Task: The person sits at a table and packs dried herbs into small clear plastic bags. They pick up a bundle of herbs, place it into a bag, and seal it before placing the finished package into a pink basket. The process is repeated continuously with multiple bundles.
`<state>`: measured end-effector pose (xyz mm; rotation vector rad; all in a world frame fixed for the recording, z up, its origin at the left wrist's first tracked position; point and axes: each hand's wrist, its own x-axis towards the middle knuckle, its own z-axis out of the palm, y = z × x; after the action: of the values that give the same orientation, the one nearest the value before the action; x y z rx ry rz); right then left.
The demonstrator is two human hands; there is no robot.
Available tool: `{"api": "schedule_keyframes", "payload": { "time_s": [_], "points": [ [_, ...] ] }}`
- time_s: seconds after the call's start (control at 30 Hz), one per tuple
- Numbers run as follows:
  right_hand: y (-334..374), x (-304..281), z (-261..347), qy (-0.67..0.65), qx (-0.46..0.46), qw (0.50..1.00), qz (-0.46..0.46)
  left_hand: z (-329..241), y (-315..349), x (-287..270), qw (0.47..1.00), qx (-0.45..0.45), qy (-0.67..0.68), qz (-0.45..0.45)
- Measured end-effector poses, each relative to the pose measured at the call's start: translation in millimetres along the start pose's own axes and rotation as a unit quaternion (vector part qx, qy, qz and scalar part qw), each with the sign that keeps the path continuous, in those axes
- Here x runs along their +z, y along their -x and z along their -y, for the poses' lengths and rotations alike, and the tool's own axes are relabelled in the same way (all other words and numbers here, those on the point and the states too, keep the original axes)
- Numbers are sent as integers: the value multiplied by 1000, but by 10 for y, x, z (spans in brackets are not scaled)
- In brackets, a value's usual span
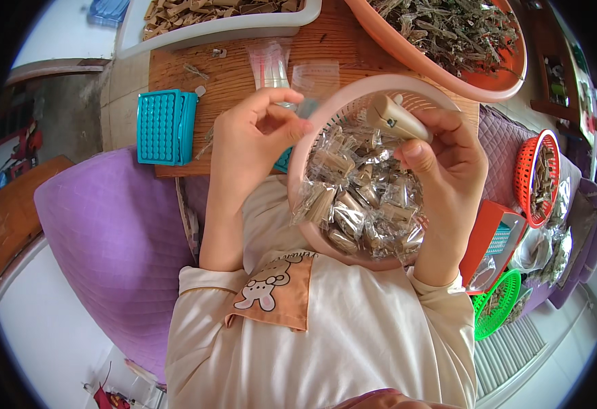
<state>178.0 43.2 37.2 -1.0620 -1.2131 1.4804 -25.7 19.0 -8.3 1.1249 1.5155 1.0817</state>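
My right hand (pixel 451 153) is closed around a smooth beige hair claw clip (pixel 404 121), thumb below and fingers above, with a small dark spring showing at one end. It holds the clip over the right side of a pink plastic basket (pixel 300 170). Inside the basket lie several beige pieces in clear plastic bags (pixel 363 198). Off the basket's left rim, my left hand (pixel 257 133) has its fingers curled, thumb and index drawn toward each other. A greyish clear plastic bag (pixel 306 107) shows at those fingertips; the grip is partly hidden.
Teal ridged trays (pixel 165 128) sit on the wooden table (pixel 216 78) at left. Behind stand a white tub (pixel 237 35) of tan pieces and an orange basin (pixel 441 65) of small wrapped parts. Red (pixel 524 170) and green (pixel 506 317) baskets are at right.
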Motion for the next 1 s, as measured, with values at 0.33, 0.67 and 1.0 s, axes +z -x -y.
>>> {"api": "schedule_keyframes", "payload": {
  "time_s": [0.33,0.67,1.0],
  "points": [
    [-42,109,101,53,-19,998,4,-126,183,-33,994,1,34,104],
    [-67,112,61,71,36,997,21,-120,225,-5,996,22,30,86],
    [-92,104,7,225,5,969,98,-66,311,173,996,68,38,46]
  ]
}}
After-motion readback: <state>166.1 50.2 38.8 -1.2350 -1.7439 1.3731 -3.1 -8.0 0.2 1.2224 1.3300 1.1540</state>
